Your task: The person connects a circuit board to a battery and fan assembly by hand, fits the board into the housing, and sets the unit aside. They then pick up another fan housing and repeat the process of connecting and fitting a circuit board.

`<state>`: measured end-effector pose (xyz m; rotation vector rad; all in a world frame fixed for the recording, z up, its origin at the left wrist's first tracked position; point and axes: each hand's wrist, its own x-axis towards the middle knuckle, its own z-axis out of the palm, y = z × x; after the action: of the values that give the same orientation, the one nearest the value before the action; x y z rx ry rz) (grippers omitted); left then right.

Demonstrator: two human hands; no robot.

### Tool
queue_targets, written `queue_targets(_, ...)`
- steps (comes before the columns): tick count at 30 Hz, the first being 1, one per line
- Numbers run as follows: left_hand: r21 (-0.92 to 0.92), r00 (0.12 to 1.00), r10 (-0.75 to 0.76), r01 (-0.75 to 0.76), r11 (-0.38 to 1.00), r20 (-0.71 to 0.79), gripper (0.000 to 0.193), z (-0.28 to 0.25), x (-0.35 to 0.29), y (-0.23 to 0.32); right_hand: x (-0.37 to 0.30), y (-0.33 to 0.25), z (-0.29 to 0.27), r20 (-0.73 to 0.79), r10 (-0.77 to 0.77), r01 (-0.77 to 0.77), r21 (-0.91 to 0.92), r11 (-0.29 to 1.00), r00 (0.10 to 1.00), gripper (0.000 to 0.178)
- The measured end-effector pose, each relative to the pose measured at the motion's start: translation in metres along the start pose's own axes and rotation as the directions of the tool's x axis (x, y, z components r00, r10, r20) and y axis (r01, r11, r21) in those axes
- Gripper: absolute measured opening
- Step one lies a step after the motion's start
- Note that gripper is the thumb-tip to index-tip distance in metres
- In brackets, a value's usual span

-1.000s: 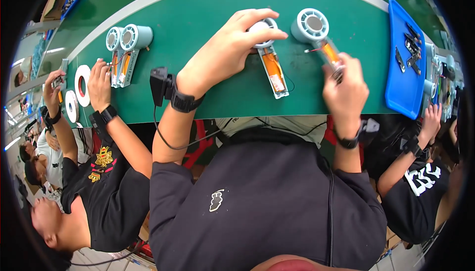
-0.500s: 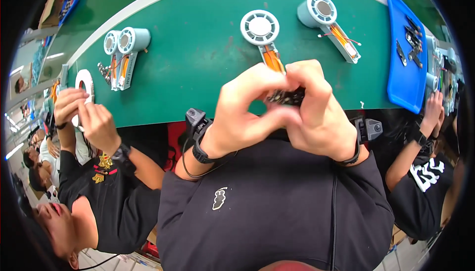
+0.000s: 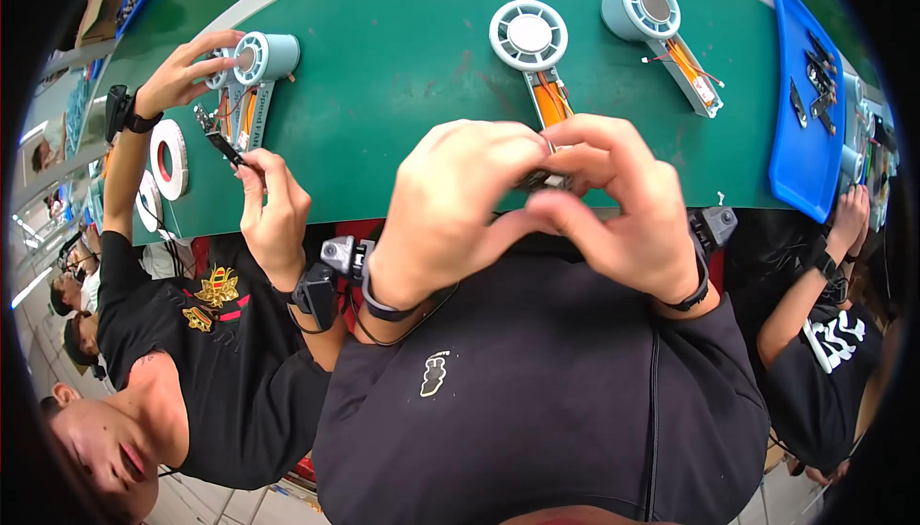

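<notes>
The left hand and right hand pinch a small dark part above the near edge of the desk.

A worker's left hand, a second ago on a pale-blue, round-headed plastic fan, now meets the right hand around a small dark part; the right has released a grey-centred pale-blue fan. A co-worker's hands have parted, the right one now holding a narrow black strip.
</notes>
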<state>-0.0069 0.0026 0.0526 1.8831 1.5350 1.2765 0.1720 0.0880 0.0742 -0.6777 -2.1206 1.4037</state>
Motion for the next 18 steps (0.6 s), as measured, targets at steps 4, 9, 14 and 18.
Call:
queue_targets(4,0.182,0.996,-0.015,-0.002,0.983,0.089,0.026,-0.003,0.01,0.003,-0.001,0.006,-0.025,-0.095,0.018,-0.015,0.028,0.999,0.995,0.042)
queue_targets(9,-0.232,0.891,-0.454,0.444,0.865,0.012,0.026,-0.001,0.001,-0.021,0.012,0.009,-0.034,-0.009,0.1,-0.098,-0.326,0.94,0.995,0.04)
queue_targets(14,-0.242,0.927,-0.368,0.375,0.895,0.074,0.016,0.011,0.019,-0.022,0.027,0.038,-0.016,0.007,-0.216,0.202,-0.391,0.898,0.976,0.031)
queue_targets(18,-0.334,0.864,-0.48,0.502,0.798,0.152,0.01,0.013,0.015,-0.036,0.046,0.049,-0.013,0.047,-0.305,0.304,-0.306,0.902,0.951,0.021)
